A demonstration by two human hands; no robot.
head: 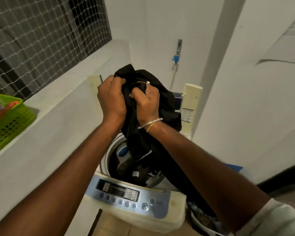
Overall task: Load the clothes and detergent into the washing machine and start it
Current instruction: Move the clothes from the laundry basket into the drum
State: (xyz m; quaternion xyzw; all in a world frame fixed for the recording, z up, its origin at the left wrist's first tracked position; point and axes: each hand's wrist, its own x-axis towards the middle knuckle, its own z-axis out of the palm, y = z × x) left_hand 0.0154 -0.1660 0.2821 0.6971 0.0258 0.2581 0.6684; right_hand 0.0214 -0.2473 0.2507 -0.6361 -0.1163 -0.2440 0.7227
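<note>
Left hand (111, 97) and right hand (146, 101) clenched on black garment (148, 133), frame centre, above open washing machine (134, 200). White walls; green basket (10, 120) on left ledge (58, 106); netted window (41, 31) upper left.

Both forearms are bare. The right hand (146, 103) wears a ring (148, 82) on one finger. The right wrist carries a thin silver bangle (150, 123) and a yellow thread (150, 127). A pale sleeve (269, 220) covers the right upper arm.
</note>
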